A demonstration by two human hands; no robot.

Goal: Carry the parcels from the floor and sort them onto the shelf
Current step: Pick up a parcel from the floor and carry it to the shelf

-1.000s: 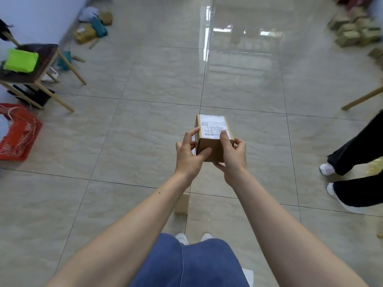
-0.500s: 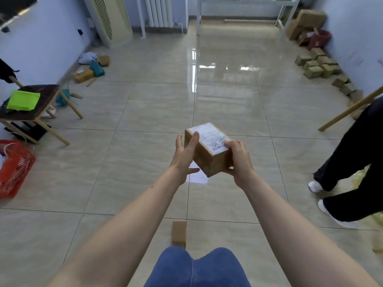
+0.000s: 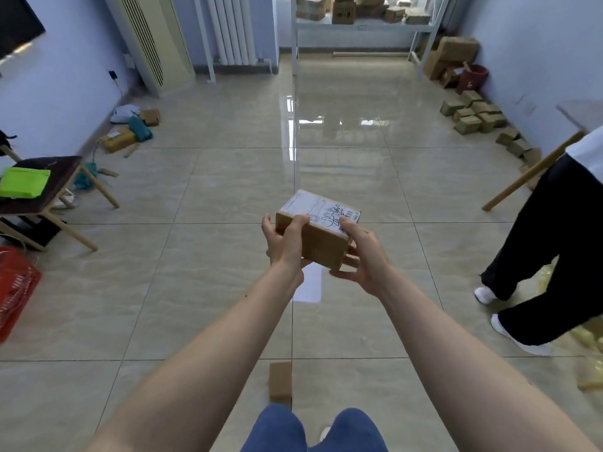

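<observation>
A small brown cardboard parcel (image 3: pixel 321 238) with a white shipping label on top is held in front of me at chest height. My left hand (image 3: pixel 285 243) grips its left side and my right hand (image 3: pixel 362 259) cups its right side and bottom. A white metal shelf (image 3: pixel 359 26) with several boxes on it stands against the far wall. Another small brown parcel (image 3: pixel 280 380) lies on the floor near my feet. Several more parcels (image 3: pixel 473 114) line the right wall.
A second person in black trousers (image 3: pixel 541 243) stands close on the right, beside a wooden pole (image 3: pixel 528 172). A chair with a green item (image 3: pixel 36 187) and a red basket (image 3: pixel 14 288) sit at left. Packages (image 3: pixel 130 128) lie by the left wall. Open tiled floor leads to the shelf.
My view has lifted from the floor toward the far shelf. The parcel has turned in my hands, and my right hand has shifted under it.
</observation>
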